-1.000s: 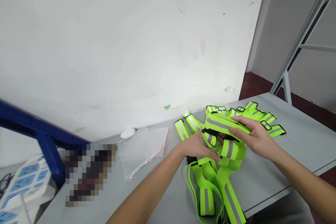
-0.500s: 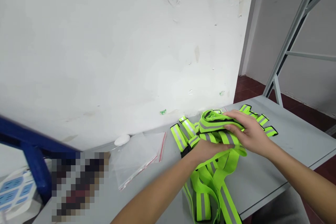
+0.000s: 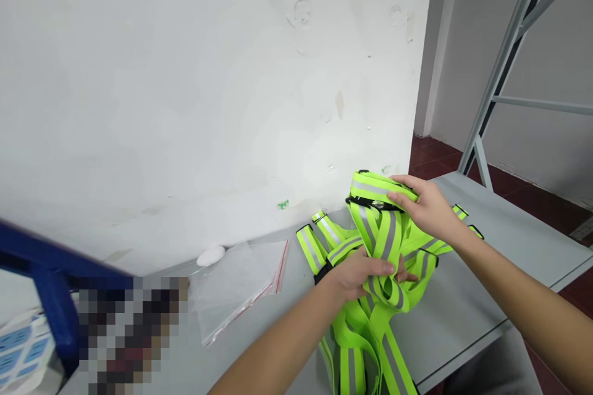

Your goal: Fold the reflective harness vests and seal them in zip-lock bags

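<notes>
Head view: nearest, loose tails of the neon straps (image 3: 393,361) trail toward the worktop's (image 3: 463,327) near edge and out of the picture, so whether any hang over it I cannot tell. If one does, its weight could drag the pile that way.

Just beyond, the left hand (image 3: 365,271) is closed around several crossing lengths, fingertips showing past the webbing. The loops here are twisted over each other, and pulling on one could tighten a tangle or drag its neighbours along.

Higher up, the right hand (image 3: 428,203) pinches a folded bundle (image 3: 377,185) between thumb and fingers, above the pile. Only one end of it is gripped; the other sticks out unsupported, so a slack pinch could let the layers fan open. Lengths run down from under it toward the left hand, and spreading the hands apart could tug the folds loose.

Around the pile, strap ends with black buckles (image 3: 475,232) lie out on the worktop; these could snag in a neighbouring loop.

To the left, the clear plastic bags (image 3: 236,296) lie flat near the far edge, beside a white oval object (image 3: 210,256). They look light enough for a sweeping forearm to shift them toward the wall (image 3: 208,105).
</notes>
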The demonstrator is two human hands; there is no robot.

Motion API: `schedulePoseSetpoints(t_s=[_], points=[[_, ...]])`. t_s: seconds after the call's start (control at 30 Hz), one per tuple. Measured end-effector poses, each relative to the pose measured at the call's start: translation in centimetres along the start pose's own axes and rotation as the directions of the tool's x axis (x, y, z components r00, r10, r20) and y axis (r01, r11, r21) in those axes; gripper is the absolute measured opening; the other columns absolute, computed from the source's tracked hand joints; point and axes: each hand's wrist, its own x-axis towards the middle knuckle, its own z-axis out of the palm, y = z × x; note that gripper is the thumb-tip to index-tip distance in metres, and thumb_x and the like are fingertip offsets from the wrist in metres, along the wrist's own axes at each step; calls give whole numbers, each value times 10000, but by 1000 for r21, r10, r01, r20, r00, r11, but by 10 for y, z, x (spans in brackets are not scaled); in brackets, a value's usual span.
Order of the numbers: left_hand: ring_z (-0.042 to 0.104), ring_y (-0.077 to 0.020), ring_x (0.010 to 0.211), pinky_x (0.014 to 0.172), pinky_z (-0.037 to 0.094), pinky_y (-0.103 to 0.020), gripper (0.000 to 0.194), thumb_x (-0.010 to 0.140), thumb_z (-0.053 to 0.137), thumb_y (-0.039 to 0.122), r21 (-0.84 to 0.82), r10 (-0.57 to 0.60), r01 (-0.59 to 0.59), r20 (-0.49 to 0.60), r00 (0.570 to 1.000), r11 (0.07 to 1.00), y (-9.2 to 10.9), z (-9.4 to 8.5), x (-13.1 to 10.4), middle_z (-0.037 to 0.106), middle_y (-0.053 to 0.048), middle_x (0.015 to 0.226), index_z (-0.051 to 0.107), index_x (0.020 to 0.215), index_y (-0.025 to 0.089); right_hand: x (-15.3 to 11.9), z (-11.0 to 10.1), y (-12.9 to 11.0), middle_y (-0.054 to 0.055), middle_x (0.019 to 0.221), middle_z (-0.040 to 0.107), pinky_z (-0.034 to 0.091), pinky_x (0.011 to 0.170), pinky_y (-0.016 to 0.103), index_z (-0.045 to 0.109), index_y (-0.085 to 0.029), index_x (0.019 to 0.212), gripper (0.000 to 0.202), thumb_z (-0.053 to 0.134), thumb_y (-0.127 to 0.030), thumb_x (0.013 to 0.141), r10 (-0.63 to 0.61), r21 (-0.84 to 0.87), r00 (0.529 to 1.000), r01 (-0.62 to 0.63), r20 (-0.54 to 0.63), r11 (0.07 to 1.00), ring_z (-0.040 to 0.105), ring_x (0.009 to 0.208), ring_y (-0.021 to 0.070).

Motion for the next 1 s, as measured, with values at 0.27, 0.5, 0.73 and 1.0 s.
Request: schedulePoseSetpoints(t_s=[0.27,0.5,0.73,1.0], points=[[650,-246,923,921,479,-389,329,665,732,400,639,-23,95,-120,992,763,50,-28,-9,717,-11,949,713,938,216,-2,-27,-4,66,1097,704,531,856,417,660,-191,1143,412,623,-464,836,37,236,994,-61,101,970,657,991,285],[615,-201,1000,1036,316,-424,290,941,402,301,975,509,-214,215,834,-62,115,-52,4,701,-49,1072,674,979,206,-36,-35,-34,51,1035,705,531,830,331,651,-247,1129,246,583,-309,901,-300,140,872,266,386,954,656,933,207],[574,-193,1096,1105,212,-472,262,956,418,309,934,284,-312,350,893,-174,83,-77,15,672,-41,1196,667,1035,292,-52,16,16,73,1136,698,515,896,389,667,-206,1152,337,597,-386,876,-91,156,839,7,536,988,650,1029,259],[427,-239,1310,1135,233,-476,501,774,497,-43,936,128,-193,239,963,-293,36,-104,24,523,-79,1398,628,1157,252,-61,63,64,131,1287,617,404,1028,516,653,-137,1206,547,626,-500,797,210,23,724,-298,657,954,556,1199,355]])
